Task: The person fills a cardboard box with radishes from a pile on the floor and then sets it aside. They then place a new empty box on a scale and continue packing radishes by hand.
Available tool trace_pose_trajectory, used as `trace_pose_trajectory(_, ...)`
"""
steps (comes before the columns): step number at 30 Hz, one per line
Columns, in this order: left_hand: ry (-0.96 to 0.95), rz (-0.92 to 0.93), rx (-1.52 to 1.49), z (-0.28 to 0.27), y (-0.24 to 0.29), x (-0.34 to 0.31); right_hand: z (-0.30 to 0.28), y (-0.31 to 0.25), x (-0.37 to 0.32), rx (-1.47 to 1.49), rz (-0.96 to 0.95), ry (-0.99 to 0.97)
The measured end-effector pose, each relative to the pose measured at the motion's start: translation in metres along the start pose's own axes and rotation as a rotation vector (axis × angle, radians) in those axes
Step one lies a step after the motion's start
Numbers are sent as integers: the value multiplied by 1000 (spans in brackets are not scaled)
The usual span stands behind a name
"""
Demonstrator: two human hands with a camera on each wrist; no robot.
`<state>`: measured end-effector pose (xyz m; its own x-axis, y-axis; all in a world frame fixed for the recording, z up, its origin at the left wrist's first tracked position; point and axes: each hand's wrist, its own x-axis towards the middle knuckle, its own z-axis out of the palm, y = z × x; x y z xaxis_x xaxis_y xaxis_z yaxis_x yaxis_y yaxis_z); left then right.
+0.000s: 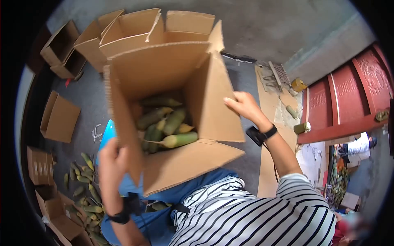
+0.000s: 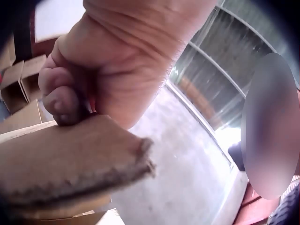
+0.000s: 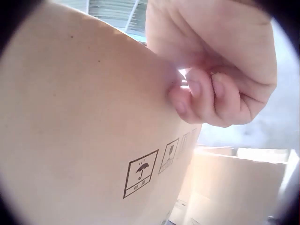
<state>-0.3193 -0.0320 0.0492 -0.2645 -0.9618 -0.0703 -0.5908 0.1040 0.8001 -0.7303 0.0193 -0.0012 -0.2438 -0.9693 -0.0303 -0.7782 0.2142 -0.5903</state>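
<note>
An open cardboard carton is held tilted in front of the body, its flaps spread. Green, cucumber-like gourds, some with yellow ends, lie at its bottom. My left hand grips the carton's left edge; in the left wrist view its fingers curl over the thick cardboard flap. On the opposite side my right hand pinches the right flap, thumb on the inner face. Curled fingers show against the carton's outer side, printed with umbrella and glass symbols, in the right wrist view.
More open cartons stand behind and at the left. Loose gourds lie heaped on the floor at lower left. A red carved panel and a green can are at right. Another person is in the far right background.
</note>
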Motion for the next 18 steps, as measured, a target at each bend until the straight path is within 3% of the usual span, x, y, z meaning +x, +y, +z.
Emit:
trace_pose_trajectory(5, -188, 312, 93, 162, 12, 26, -53, 131, -103, -220, 332, 183)
trace_pose_trajectory(8, -250, 502, 29, 259, 11, 25, -102, 189, -148, -280, 508, 156)
trace_pose_trajectory(9, -461, 324, -124, 269, 31, 22, -115, 199, -159, -474, 572, 126)
trace_pose_trajectory(10, -663, 137, -272, 271, 51, 23, -121, 224, -166, -518, 633, 145)
trace_pose_trajectory(11, -669, 141, -261, 262, 68, 20, -125, 254, -174, -575, 688, 187)
trace_pose_trajectory(13, -528, 552, 42, 234, 99, 14, -118, 294, -183, -743, 835, 192)
trace_pose_trajectory(14, -511, 529, 59, 221, 96, 16, -123, 291, -180, -737, 964, 48)
trace_pose_trajectory(16, -468, 447, 117, 189, 73, 19, -127, 295, -170, -893, 734, 333)
trace_pose_trajectory(18, -397, 322, 214, 157, 42, 17, -142, 206, -106, -770, 443, 430)
